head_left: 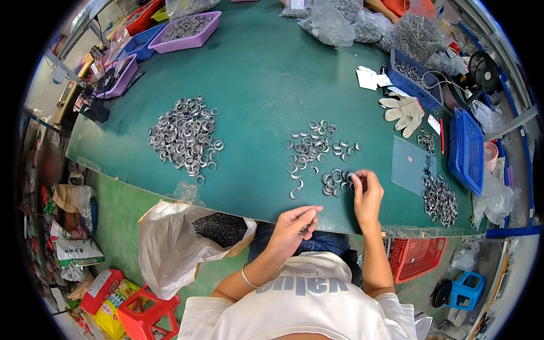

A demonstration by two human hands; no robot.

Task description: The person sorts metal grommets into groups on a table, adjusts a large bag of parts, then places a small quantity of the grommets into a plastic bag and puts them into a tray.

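Note:
My right hand [368, 198] pinches a grey metal ring [350, 177] between thumb and fingertips. That ring is at the right edge of a small cluster of rings [333, 184] on the green tabletop. By the table's front edge, my left hand [290, 229] is curled closed, palm turned inward. Grey bits that look like metal rings show between its fingers; how many I cannot tell. Beyond both hands lies a loose scatter of rings [309, 148]. A larger heap of rings [184, 133] sits to the left, and another pile [441, 201] to the right.
A white glove [403, 113], a red pencil [442, 136] and a blue basket [466, 152] lie at the right. A purple tray [187, 33] of small parts stands at the far left. Below the table edge hangs an open white sack [170, 243] beside a red stool [150, 311].

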